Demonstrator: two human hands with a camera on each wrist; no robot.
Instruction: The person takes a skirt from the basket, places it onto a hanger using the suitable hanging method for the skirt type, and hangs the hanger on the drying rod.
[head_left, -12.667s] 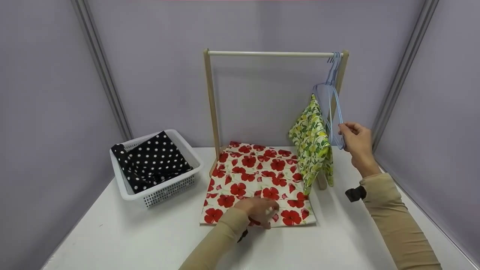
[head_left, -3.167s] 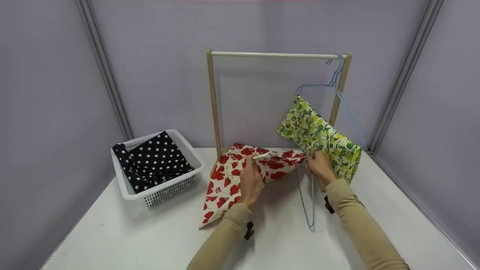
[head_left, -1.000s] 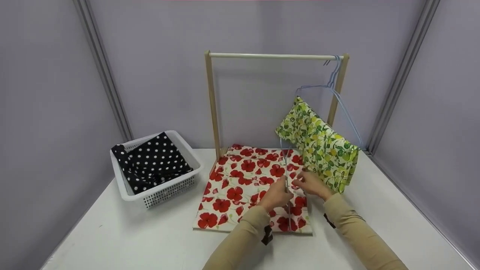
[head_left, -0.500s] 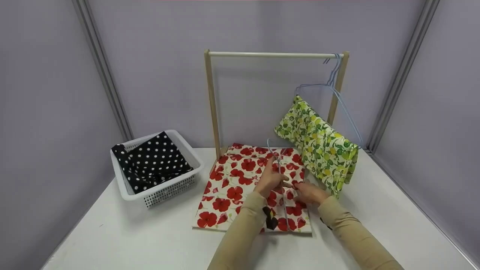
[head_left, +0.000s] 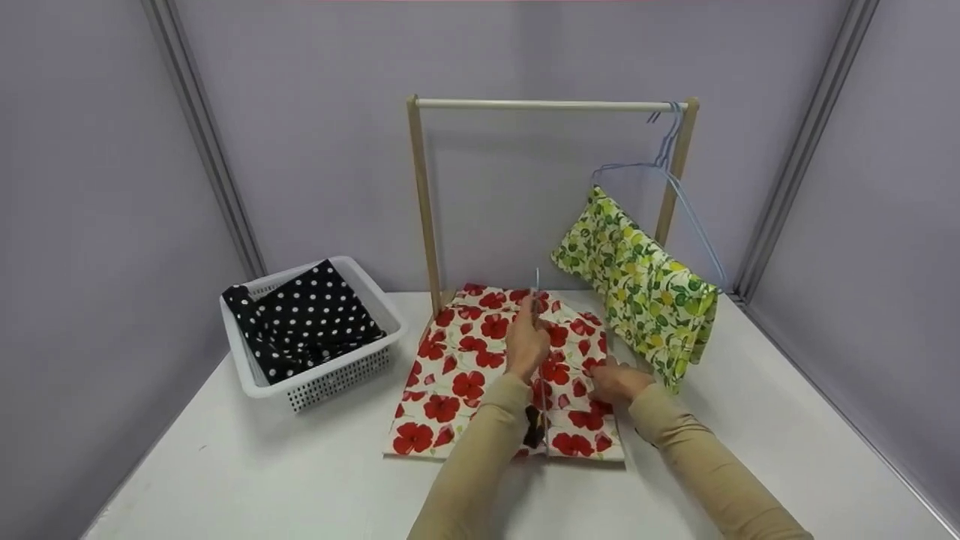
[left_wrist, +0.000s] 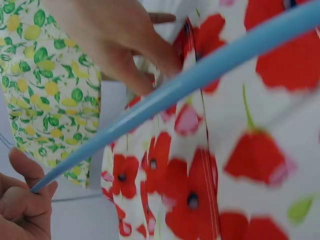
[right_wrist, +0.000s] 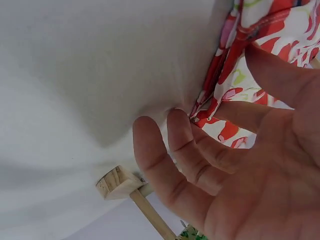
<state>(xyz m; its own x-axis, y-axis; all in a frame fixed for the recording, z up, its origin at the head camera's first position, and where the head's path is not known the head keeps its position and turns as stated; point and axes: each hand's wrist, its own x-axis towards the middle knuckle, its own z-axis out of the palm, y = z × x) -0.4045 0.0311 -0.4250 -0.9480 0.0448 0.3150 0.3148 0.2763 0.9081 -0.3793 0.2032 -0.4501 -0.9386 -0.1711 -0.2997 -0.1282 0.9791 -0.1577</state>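
Observation:
A white cloth with red flowers (head_left: 469, 386) lies folded flat on the table. My left hand (head_left: 527, 345) holds a light blue wire hanger above it, and in the left wrist view the hanger (left_wrist: 150, 106) runs diagonally from the curled fingers (left_wrist: 30, 205). Part of the hanger is hidden behind the hand and sleeve. At the cloth's right edge, my right hand (head_left: 621, 381) pinches the layered edge between thumb and finger. In the right wrist view that edge (right_wrist: 220, 85) meets the thumb, while other fingers (right_wrist: 150, 142) extend below it.
A wooden rack with a white rail (head_left: 525, 104) stands behind. Blue hangers (head_left: 667, 142) hang at its right end, one bearing a lemon-print cloth (head_left: 637, 285) close to my right hand. At left sits a white basket (head_left: 337, 388) with a black polka-dot cloth (head_left: 315, 322).
Earlier, a hanger left the rack and the flowered cloth was lifted, then laid back. Lately my left hand has moved left and away with the hanger; my right hand has taken the cloth's edge.

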